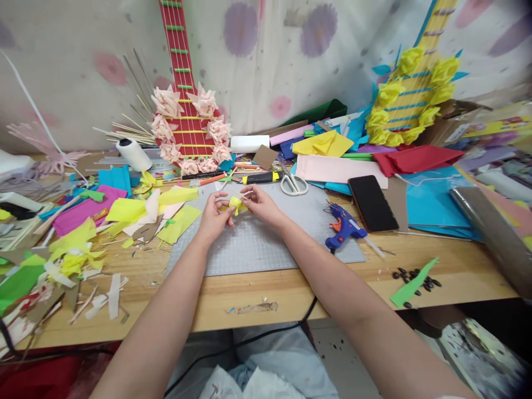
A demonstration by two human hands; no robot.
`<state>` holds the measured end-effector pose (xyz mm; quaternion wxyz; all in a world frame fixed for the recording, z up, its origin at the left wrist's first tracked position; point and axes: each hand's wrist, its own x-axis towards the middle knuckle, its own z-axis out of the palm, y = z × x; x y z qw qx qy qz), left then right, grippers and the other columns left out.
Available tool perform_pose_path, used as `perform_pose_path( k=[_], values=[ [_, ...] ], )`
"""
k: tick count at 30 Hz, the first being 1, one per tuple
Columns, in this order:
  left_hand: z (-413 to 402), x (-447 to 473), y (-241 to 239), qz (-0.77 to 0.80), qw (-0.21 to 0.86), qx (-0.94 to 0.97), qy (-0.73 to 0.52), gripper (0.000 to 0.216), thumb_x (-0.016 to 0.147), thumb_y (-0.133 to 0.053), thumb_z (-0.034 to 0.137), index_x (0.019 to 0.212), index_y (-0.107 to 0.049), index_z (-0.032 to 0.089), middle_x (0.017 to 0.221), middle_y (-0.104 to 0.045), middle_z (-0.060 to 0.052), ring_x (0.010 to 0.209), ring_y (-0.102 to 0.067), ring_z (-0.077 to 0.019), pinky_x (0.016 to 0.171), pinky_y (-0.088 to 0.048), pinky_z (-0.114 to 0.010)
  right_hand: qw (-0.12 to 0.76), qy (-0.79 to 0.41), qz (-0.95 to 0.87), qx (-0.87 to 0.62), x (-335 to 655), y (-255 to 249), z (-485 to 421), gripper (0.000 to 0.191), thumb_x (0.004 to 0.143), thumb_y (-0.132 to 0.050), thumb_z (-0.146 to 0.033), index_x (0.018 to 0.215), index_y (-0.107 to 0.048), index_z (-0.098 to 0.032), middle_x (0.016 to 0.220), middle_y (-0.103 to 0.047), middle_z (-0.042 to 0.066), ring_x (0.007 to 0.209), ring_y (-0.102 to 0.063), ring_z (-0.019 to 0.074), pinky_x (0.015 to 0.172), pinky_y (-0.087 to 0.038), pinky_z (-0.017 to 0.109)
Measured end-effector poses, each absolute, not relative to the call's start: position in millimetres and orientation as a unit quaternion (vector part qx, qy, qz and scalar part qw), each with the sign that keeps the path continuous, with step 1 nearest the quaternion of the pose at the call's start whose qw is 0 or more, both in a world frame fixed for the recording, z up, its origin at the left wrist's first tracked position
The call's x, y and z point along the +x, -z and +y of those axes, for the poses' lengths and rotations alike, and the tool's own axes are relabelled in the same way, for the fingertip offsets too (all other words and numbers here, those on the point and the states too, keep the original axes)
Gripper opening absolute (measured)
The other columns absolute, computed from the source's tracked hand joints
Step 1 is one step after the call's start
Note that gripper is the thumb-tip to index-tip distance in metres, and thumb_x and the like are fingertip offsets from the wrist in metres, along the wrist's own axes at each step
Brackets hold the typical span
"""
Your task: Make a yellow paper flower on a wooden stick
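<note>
Over the grey cutting mat (257, 255), both my hands meet at a small piece of folded yellow paper (236, 205). My left hand (216, 215) pinches it from the left, fingers curled. From the right, my right hand (262, 205) has its fingertips closed on the paper's other side, with a thin pale stick (240, 197) showing beside them. Part of the paper is hidden behind my fingers. Behind the hands lie a yellow-and-black utility knife (261, 178) and white-handled scissors (294, 184).
A blue glue gun (344, 226) and a black phone (373, 203) lie to the right. Yellow paper scraps (128, 210) cover the left side. At the back stand a red paper guitar (187, 124) and a yellow one (409, 105). Dark beads (415, 280) sit near the front right edge.
</note>
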<state>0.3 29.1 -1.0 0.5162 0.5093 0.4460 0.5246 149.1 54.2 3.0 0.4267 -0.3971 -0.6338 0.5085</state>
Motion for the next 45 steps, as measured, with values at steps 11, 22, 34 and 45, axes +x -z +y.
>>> perform_pose_path(
  k=[11, 22, 34, 45],
  values=[
    [23, 1, -6, 0.444, 0.530, 0.502, -0.519, 0.046, 0.061, -0.067, 0.027, 0.095, -0.037, 0.021, 0.079, -0.054, 0.004, 0.036, -0.051, -0.0052, 0.036, -0.044, -0.021, 0.423, -0.532, -0.631, -0.374, 150, -5, 54, 0.025, 0.070, -0.053, -0.016, 0.093, -0.043, -0.021, 0.069, -0.053, -0.006, 0.063, -0.052, 0.0079, 0.063, -0.040, 0.023],
    [23, -2, -4, 0.474, 0.520, 0.527, -0.476, 0.043, 0.065, -0.064, 0.029, 0.093, -0.033, 0.022, 0.078, -0.053, 0.005, 0.033, -0.047, -0.0033, 0.030, -0.037, -0.016, 0.374, -0.502, -0.677, -0.387, 152, -3, 52, 0.022, 0.072, -0.050, -0.014, 0.092, -0.043, -0.021, 0.071, -0.051, -0.005, 0.068, -0.051, 0.0091, 0.067, -0.039, 0.025],
    [26, -6, 2, 0.470, 0.481, 0.565, -0.479, 0.039, 0.067, -0.061, 0.024, 0.098, -0.037, 0.022, 0.077, -0.053, 0.004, 0.034, -0.044, -0.0012, 0.030, -0.032, -0.013, 0.362, -0.494, -0.693, -0.381, 152, -4, 51, 0.022, 0.073, -0.051, -0.014, 0.093, -0.044, -0.021, 0.073, -0.052, -0.004, 0.071, -0.051, 0.0095, 0.069, -0.040, 0.025],
    [26, -6, 5, 0.472, 0.453, 0.585, -0.479, 0.038, 0.067, -0.059, 0.023, 0.099, -0.039, 0.021, 0.069, -0.051, 0.004, 0.053, -0.052, -0.0078, 0.036, -0.036, -0.013, 0.351, -0.256, -0.742, -0.510, 157, -6, 52, 0.017, 0.080, -0.046, -0.029, 0.085, -0.060, -0.020, 0.083, -0.064, 0.001, 0.075, -0.055, 0.0135, 0.067, -0.037, 0.026]
  ],
)
